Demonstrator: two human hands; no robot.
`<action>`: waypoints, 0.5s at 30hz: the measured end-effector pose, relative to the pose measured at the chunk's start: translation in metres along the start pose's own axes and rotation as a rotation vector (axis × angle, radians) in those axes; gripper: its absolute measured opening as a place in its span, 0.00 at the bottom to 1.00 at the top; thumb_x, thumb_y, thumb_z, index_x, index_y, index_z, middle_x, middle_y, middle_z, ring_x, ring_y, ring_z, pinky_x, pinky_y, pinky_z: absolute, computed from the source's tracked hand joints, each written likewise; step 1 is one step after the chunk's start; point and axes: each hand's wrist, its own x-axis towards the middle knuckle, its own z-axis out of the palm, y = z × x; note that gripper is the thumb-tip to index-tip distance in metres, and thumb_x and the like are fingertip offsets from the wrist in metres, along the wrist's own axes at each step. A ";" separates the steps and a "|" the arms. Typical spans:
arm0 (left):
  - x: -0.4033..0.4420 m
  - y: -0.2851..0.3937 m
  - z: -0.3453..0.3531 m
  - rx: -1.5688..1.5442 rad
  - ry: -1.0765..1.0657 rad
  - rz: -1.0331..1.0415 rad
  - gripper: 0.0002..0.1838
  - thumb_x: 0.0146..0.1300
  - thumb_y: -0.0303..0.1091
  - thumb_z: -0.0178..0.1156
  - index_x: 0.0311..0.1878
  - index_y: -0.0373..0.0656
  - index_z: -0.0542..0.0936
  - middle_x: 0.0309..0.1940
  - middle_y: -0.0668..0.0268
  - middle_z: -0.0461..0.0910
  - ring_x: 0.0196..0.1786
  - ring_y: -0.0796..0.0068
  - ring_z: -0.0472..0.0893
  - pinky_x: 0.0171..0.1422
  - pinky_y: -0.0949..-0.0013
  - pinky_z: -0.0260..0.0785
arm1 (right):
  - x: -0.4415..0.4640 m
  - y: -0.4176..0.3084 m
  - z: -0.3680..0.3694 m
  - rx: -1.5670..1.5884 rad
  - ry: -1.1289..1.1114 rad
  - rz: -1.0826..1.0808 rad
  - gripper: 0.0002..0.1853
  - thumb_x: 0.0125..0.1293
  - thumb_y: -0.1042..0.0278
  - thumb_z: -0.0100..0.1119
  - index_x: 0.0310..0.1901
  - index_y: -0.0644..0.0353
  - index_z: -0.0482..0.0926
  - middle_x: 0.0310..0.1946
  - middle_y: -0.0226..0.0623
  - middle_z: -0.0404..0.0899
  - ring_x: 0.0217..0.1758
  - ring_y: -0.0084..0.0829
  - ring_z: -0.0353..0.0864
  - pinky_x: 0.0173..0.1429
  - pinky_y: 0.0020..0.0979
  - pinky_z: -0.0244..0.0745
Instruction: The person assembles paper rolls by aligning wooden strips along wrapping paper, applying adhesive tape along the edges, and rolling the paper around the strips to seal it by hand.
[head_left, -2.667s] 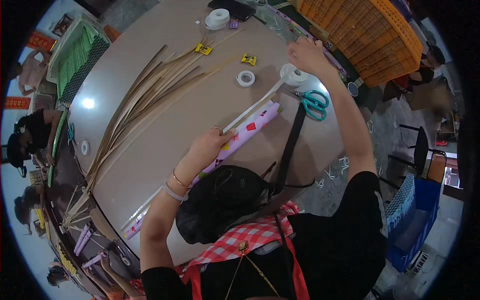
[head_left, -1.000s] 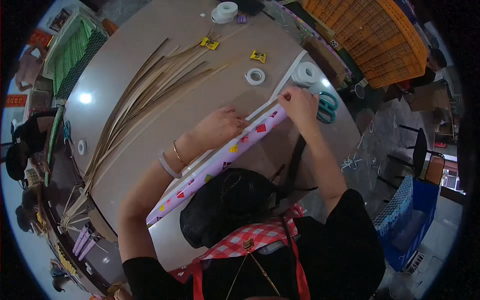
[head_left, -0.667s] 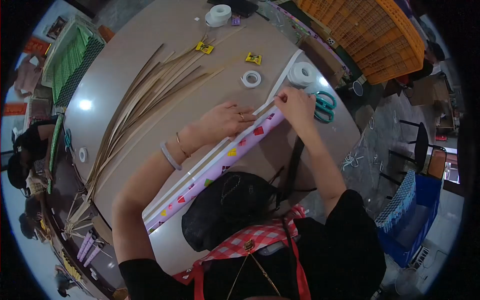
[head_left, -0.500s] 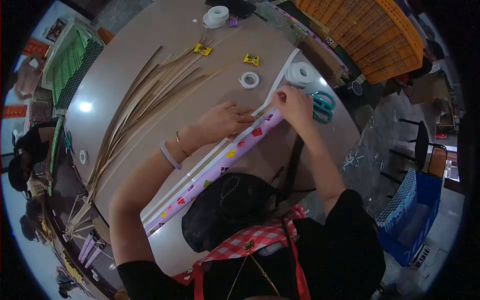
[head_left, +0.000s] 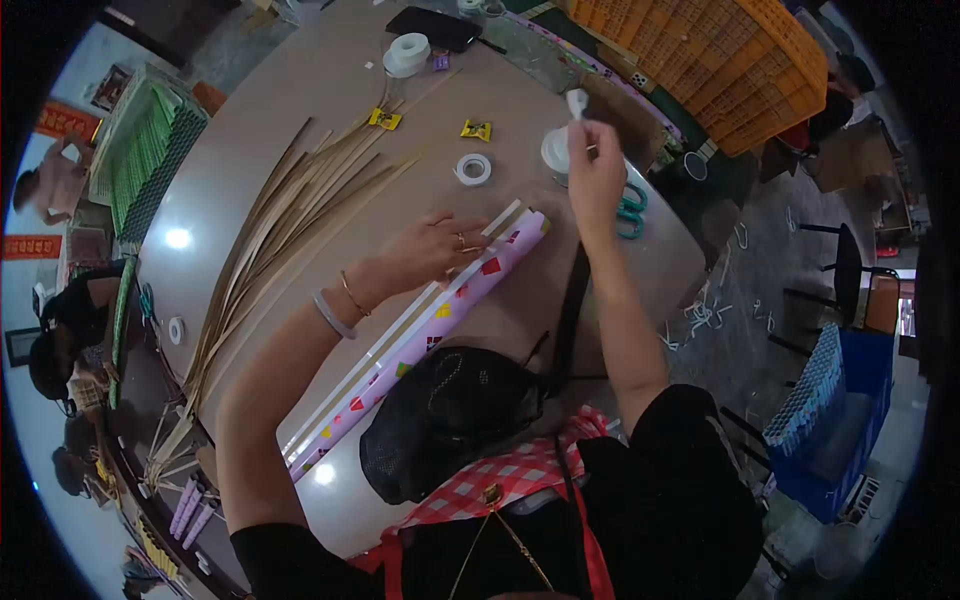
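A pink patterned paper roll point(head_left: 440, 312) lies diagonally on the table, a white tape strip and a thin brown strip running along its upper edge. My left hand point(head_left: 437, 250) rests over the upper part of this edge, fingers stretched out and lying flat. My right hand point(head_left: 597, 165) is raised off the roll's top end, its fingers pinched on a short white piece of tape point(head_left: 577, 103). Just beside it stands a large white tape roll point(head_left: 555, 150), partly hidden by the hand. Teal-handled scissors point(head_left: 630, 210) lie near my right wrist.
Thin flat wooden strips point(head_left: 265, 220) spread over the left of the table. A small tape roll point(head_left: 472, 169), yellow wrapped sweets point(head_left: 476, 130) and another white roll point(head_left: 408, 54) lie farther up. A black mesh bag point(head_left: 450, 425) sits close to me. People work at the left.
My right hand has lifted up and away from the roll's end with a white tape piece. The long tape tail past that end is gone. My left hand stays on the edge.
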 end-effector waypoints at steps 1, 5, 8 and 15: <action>0.000 0.000 -0.001 0.009 -0.011 0.003 0.32 0.43 0.37 0.66 0.57 0.47 0.72 0.62 0.70 0.65 0.70 0.68 0.55 0.67 0.59 0.53 | 0.013 0.004 -0.008 0.111 0.041 0.049 0.11 0.65 0.61 0.54 0.38 0.62 0.75 0.27 0.36 0.78 0.28 0.30 0.76 0.35 0.30 0.69; 0.000 0.001 -0.002 0.013 -0.029 -0.004 0.31 0.42 0.37 0.67 0.55 0.48 0.74 0.61 0.71 0.66 0.70 0.69 0.55 0.67 0.59 0.54 | 0.058 0.002 -0.087 0.269 0.341 -0.142 0.13 0.68 0.60 0.51 0.41 0.64 0.72 0.28 0.31 0.77 0.30 0.21 0.75 0.35 0.24 0.69; 0.000 -0.004 0.005 0.006 0.004 0.004 0.32 0.41 0.38 0.68 0.55 0.48 0.73 0.61 0.71 0.66 0.69 0.69 0.57 0.67 0.59 0.55 | 0.047 -0.014 -0.198 -0.061 0.615 -0.355 0.13 0.69 0.61 0.49 0.40 0.65 0.70 0.33 0.40 0.79 0.32 0.24 0.77 0.36 0.24 0.72; 0.000 -0.003 0.002 0.007 -0.022 0.013 0.34 0.40 0.37 0.69 0.56 0.47 0.72 0.62 0.70 0.66 0.67 0.67 0.60 0.67 0.57 0.55 | -0.115 0.062 -0.413 -0.980 0.791 -0.450 0.15 0.67 0.58 0.51 0.38 0.65 0.68 0.31 0.42 0.74 0.30 0.34 0.74 0.36 0.35 0.70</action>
